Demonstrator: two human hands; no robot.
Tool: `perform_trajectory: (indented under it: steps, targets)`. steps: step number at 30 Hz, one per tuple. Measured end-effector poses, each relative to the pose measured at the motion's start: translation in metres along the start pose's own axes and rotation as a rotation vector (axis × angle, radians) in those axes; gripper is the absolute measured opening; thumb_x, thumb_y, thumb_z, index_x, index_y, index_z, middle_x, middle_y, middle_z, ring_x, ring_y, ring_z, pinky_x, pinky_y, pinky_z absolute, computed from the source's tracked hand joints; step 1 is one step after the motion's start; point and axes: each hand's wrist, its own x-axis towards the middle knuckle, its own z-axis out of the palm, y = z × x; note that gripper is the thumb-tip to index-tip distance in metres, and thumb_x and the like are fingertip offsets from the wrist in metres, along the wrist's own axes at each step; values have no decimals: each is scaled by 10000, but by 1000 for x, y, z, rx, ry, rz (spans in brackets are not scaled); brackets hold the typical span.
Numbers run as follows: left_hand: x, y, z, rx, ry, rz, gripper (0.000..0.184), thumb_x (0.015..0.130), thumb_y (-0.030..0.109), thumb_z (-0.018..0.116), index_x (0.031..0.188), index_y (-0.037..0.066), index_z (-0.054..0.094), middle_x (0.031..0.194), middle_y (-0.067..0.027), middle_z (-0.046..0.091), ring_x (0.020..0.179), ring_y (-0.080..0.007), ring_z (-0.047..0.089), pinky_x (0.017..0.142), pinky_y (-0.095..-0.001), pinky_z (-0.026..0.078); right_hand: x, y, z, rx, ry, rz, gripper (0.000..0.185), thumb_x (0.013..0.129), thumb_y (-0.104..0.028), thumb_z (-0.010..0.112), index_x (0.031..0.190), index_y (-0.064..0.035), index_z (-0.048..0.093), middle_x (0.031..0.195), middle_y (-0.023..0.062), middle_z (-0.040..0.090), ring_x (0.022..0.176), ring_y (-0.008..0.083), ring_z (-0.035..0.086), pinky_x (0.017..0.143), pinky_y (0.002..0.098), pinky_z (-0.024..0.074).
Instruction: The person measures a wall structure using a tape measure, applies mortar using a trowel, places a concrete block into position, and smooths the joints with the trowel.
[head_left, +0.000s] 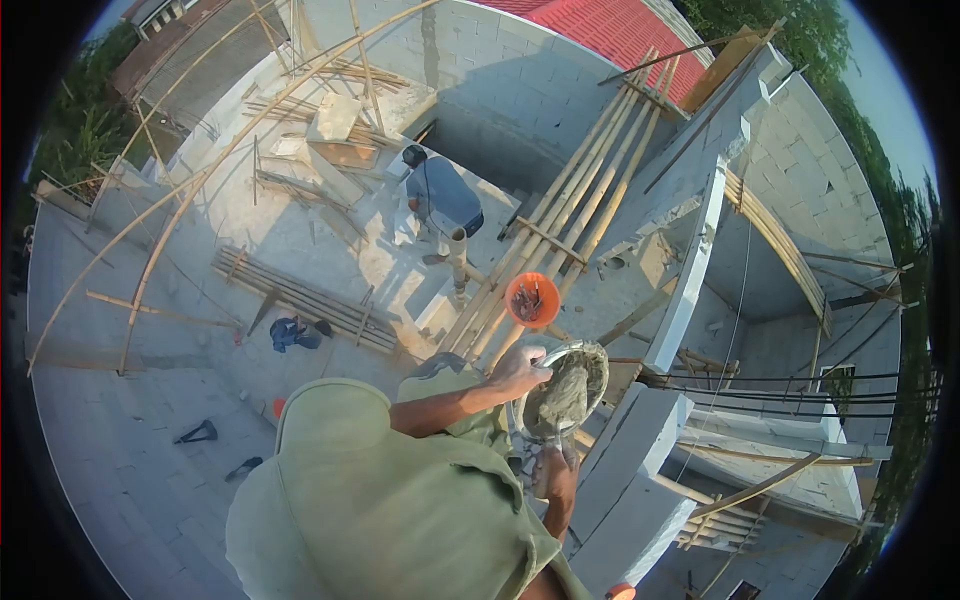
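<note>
While between hands (520,371) (557,472), mortar bowl (601,378)

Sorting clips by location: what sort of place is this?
Likely a building site: bare block walls, long bamboo poles and a bowl of grey, mortar-like mix.

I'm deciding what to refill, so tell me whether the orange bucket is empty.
No, a clump of dark items shows inside the orange bucket.

Building site: bare block walls (480,60), bamboo poles (607,160).
</note>
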Motion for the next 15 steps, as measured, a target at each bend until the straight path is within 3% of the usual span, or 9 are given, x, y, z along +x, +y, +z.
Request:
perform_trajectory:
  steps: [2, 3, 5, 6, 9, 13, 15]
  targets:
    - [-15, 4, -10, 11, 2, -21, 290, 789, 242, 721, 753, 22, 535, 648, -81, 472, 627, -185, 462, 615, -406, 389, 5, -4, 2, -840, 171, -84, 332, 901, -231, 686, 1096, 37, 665, 787, 165, 681, 658, 297, 667, 612, 403, 526]
    - [-22, 5, -12, -3, 17, -25, 269, 780, 226, 705, 760, 16, 539, 650, -80, 479, 627, -182, 467, 612, -405, 390, 8, -2, 1, -851, 158, -91, 332, 901, -231, 686, 1096, 37, 665, 787, 165, 681, 658, 297, 667, 612, 403, 526]
    - [-34, -3, -12, -20, 51, -28, 248, 772, 210, 690, 766, 10, 543, 651, -79, 486, 627, -180, 472, 610, -404, 390, 14, 4, -1, -1179, 177, -404, 464, 868, -283, 726, 1202, 33, 667, 933, 218, 732, 886, 376, 709, 779, 427, 533]
    - [-37, -11, -10, -57, 86, -47, 247, 771, 208, 686, 766, 8, 543, 650, -73, 488, 627, -174, 473, 605, -398, 389, 10, -3, 12, -1173, 203, -290, 478, 843, -296, 741, 1173, 42, 672, 1003, 267, 712, 973, 442, 685, 839, 465, 527]
    - [-53, -13, -14, -157, 100, -99, 231, 772, 199, 682, 763, 10, 549, 648, -56, 490, 625, -153, 468, 589, -379, 380, 10, -4, 23, -1352, 232, -194, 482, 844, -305, 734, 1188, 23, 659, 1049, 271, 705, 985, 435, 684, 855, 475, 528]
    - [-60, -24, -16, -250, 93, -143, 178, 776, 163, 685, 746, 37, 564, 655, -7, 489, 625, -105, 441, 561, -332, 345, 19, 20, 2, -1230, 204, -317, 460, 858, -276, 718, 1219, -3, 634, 1061, 257, 702, 978, 444, 677, 873, 493, 524]
    - [-60, -36, -15, -304, 89, -161, 155, 782, 148, 686, 749, 41, 579, 664, 10, 489, 629, -94, 435, 558, -321, 335, 21, 24, -7, -1148, 188, -375, 420, 909, -242, 675, 1229, 17, 596, 995, 193, 699, 737, 287, 706, 720, 402, 557]
